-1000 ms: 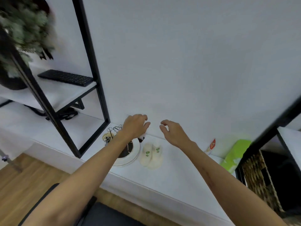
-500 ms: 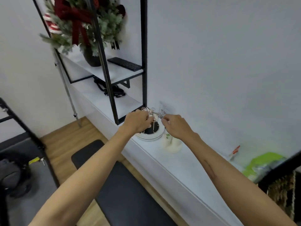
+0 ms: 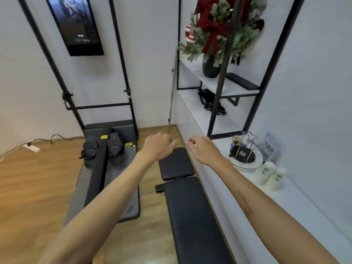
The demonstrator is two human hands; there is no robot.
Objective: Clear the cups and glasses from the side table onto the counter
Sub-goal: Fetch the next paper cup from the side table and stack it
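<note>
Both hands [image 3: 159, 146] [image 3: 202, 149] empty above bench [image 3: 175, 162].

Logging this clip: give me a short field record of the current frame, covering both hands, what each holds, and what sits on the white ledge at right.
left hand: raised over the floor and bench, fingers loosely curled, holds nothing
right hand: raised beside the ledge, fingers relaxed, holds nothing
white ledge: runs along the right wall
round tray: on the ledge, carries a wire rack with small glass pieces
two white cups: lying beside the tray on the ledge, green marks on them
black bench: on the floor below the hands
task state: no cup or glass in either hand
</note>
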